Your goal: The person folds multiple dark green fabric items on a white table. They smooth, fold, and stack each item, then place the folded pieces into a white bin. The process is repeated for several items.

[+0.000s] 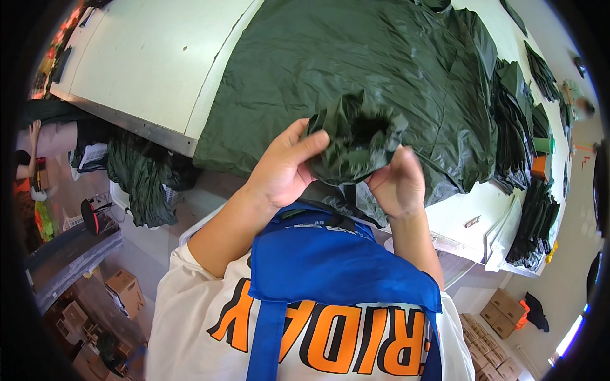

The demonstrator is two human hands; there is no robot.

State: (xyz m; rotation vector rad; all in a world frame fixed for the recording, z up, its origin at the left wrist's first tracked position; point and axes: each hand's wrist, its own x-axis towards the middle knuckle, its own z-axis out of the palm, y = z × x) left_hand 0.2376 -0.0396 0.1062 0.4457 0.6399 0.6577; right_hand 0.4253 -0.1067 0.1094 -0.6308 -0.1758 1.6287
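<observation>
Just above my waist, both hands hold a crumpled dark green fabric tube (337, 162) with a gathered, open mouth facing up. My left hand (286, 166) is closed on its left side, the thumb pressed over the edge and the fingers behind it. On the right side my right hand (400, 184) grips it low down; its thumb is smeared by motion and some fingertips are hidden under the cloth. Beneath and beyond the hands, a large dark green garment (356, 57) of shiny thin fabric lies spread over the table. I cannot tell whether the tube is part of it.
A white tabletop (159, 57) with a metal edge extends left. Folded dark green garments (511, 127) are stacked at the right, near a small orange object (539, 166). Green cloth (143, 184) hangs from a white basket at left. Cardboard boxes (502, 311) stand on the floor. Another person's arm (33, 149) shows far left.
</observation>
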